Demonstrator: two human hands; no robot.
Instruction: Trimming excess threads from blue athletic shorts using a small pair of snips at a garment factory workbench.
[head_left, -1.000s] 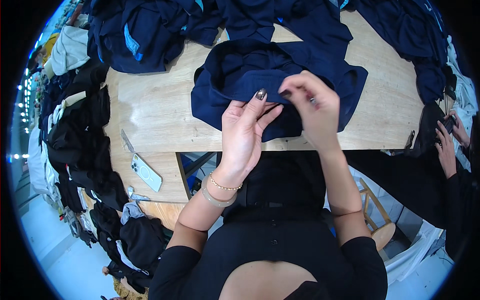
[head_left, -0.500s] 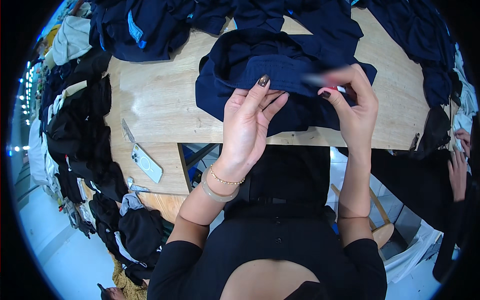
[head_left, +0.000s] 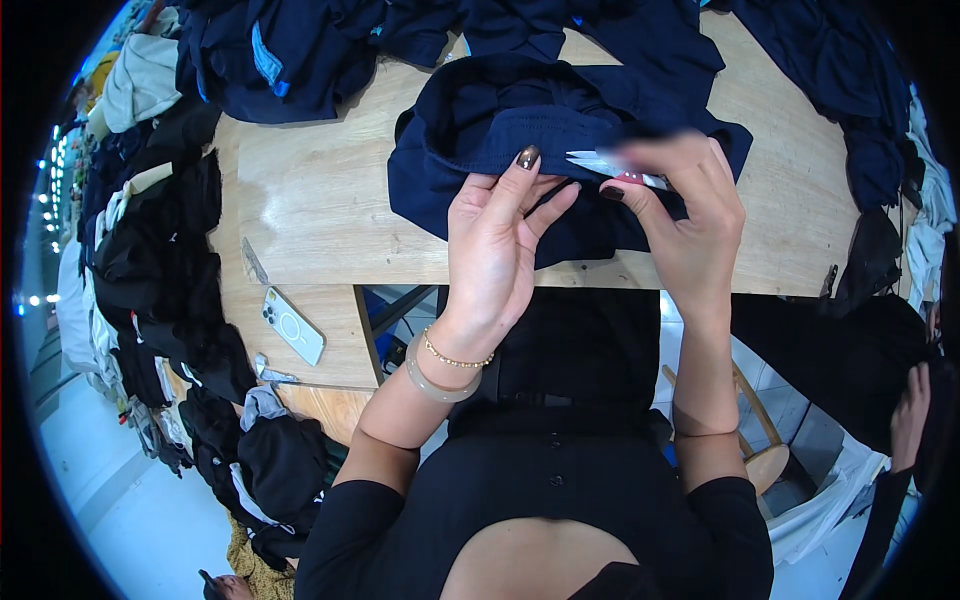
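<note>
A dark navy garment [head_left: 440, 200] with a stitched band lies bunched at the table's near edge. My left hand [head_left: 500, 235] pinches that band, its thumb on the upper side and the other fingers beneath the cloth. In my right hand [head_left: 695, 210] is a pair of small thread snips [head_left: 630, 178], with pale pointed blades and a red part between thumb and fingers. The blades are slightly apart and point left, over the band, a short way right of my left thumb. Part of the right index finger is blurred.
More navy garments [head_left: 290, 60] are heaped along the far side of the wooden table [head_left: 320, 190]. A phone [head_left: 293, 325] lies at the left. Dark clothes [head_left: 160, 270] pile up beyond it. At the right are a wooden stool [head_left: 766, 465] and another person's hand [head_left: 909, 415].
My right hand has moved left with the snips, bringing the blades nearer my left thumb. My left hand stays almost still on the band. The other person's hand at the right has shifted lower.
</note>
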